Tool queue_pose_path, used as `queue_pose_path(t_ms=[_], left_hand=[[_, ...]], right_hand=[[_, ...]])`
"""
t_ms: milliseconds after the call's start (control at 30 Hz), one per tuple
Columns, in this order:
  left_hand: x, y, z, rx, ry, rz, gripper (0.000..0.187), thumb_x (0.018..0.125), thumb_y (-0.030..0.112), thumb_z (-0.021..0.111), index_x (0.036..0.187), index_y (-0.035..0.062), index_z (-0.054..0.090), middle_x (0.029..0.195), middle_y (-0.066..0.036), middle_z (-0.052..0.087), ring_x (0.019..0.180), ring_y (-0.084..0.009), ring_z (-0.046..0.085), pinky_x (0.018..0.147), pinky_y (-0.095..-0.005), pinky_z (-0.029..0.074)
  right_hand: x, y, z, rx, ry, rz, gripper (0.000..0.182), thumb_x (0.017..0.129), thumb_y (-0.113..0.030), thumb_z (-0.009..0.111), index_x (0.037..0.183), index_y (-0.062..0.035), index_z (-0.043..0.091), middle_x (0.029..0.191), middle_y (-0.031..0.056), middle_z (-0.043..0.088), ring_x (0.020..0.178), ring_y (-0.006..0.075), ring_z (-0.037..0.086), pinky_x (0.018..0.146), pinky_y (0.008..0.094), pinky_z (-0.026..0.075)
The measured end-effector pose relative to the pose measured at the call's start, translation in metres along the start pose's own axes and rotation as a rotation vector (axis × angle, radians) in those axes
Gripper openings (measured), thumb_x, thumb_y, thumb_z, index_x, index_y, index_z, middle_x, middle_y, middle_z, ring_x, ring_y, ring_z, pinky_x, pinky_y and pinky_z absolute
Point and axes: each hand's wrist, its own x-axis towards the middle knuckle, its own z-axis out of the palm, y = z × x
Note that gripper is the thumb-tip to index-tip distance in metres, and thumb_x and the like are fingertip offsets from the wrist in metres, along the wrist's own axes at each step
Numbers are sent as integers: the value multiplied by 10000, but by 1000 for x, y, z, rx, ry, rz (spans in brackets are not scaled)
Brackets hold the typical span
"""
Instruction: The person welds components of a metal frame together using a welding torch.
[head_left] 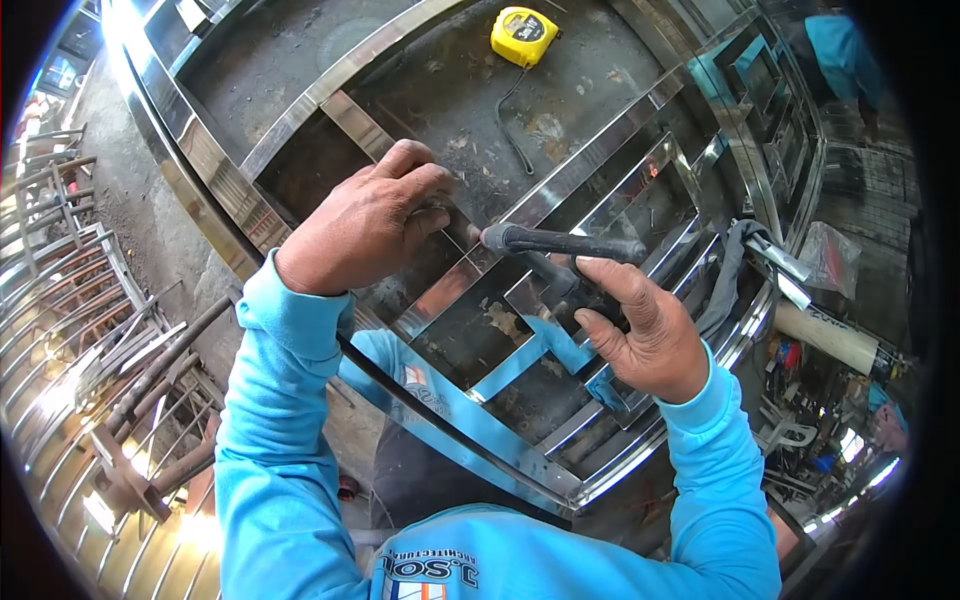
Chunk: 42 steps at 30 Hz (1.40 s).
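Gripping a torch point(570, 243) is the right hand point(645, 335); the left hand's point(360, 220) grasp and plastic bag's point(832, 258) contents are unclear.

Torch point(572, 242): part hidden | shirt point(545, 550): cut off | tape measure point(524, 38): fine print unreadable

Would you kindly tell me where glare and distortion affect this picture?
Head view: strong fisheye bending, with black corners; harsh glare along the polished metal frame at upper left; washed-out patches at lower left; light-blue reflections in the frame nearer the wearer; left hand and right hand look reasonably sharp.
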Motion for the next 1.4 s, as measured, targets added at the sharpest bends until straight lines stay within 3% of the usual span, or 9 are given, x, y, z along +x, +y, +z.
queue_pose_path(t_ms=[267,367,467,633,767,1000,1167,1267,1400], left_hand=[[-1,-2,0,20,9,31,273,945,102,687,1207,57,626,1260,-128,516,1062,-322,623,893,-403,545],[-1,0,0,31,-1,6,275,946,106,687,1209,56,624,1258,-132,516,1064,-325,622,896,-404,544],[-1,0,1,19,3,3,272,940,104,691,1198,55,623,1256,-136,515,1062,-333,621,896,-410,541],[-1,-1,0,2,15,34,266,932,97,692,1185,52,624,1250,-140,516,1055,-341,621,898,-418,538],[-1,-2,0,0,23,34,264,928,94,694,1180,52,627,1247,-142,519,1052,-339,623,895,-413,538],[-2,-1,-2,-18,56,68,289,908,86,689,1187,37,626,1214,-163,537,1057,-363,619,915,-425,531],[-5,10,-7,79,65,17,369,874,229,698,1201,65,654,1259,-150,587,1052,-357,614,933,-464,503],[10,50,-40,537,-133,10,317,857,301,680,1108,108,708,1158,-90,656,1030,-315,602,893,-466,479],[54,47,-27,639,-173,144,356,923,389,571,766,118,741,868,-67,709,963,-307,621,831,-468,474]], right_hand=[[-6,4,-5,-178,-94,-105,679,888,-39,747,1486,-137,442,1098,146,683,825,238,697,743,371,594],[6,-8,-18,183,-76,283,643,912,-89,739,1478,-123,437,1096,138,689,827,209,697,780,385,595],[8,-18,-19,62,-60,275,602,935,-146,721,1472,-119,449,1144,150,679,863,227,707,801,372,598],[3,-39,-17,-438,-561,-195,643,861,-103,752,1457,-137,513,1042,135,669,814,264,685,659,364,609],[-4,-12,-4,-108,-154,-216,706,838,-62,758,1481,-149,479,922,113,660,773,292,679,580,361,577],[-29,6,-12,241,202,372,680,958,-223,723,1512,-56,366,1218,136,645,1089,201,654,964,343,507],[-55,41,-7,161,429,454,665,959,-214,715,1511,-86,368,1032,116,673,864,166,668,786,319,547],[-65,45,-6,331,548,509,642,985,-132,660,1525,-125,312,1005,98,656,685,121,628,603,272,512],[-66,61,-4,537,683,501,625,992,-121,648,1517,-147,310,887,41,600,606,62,557,476,209,445]])
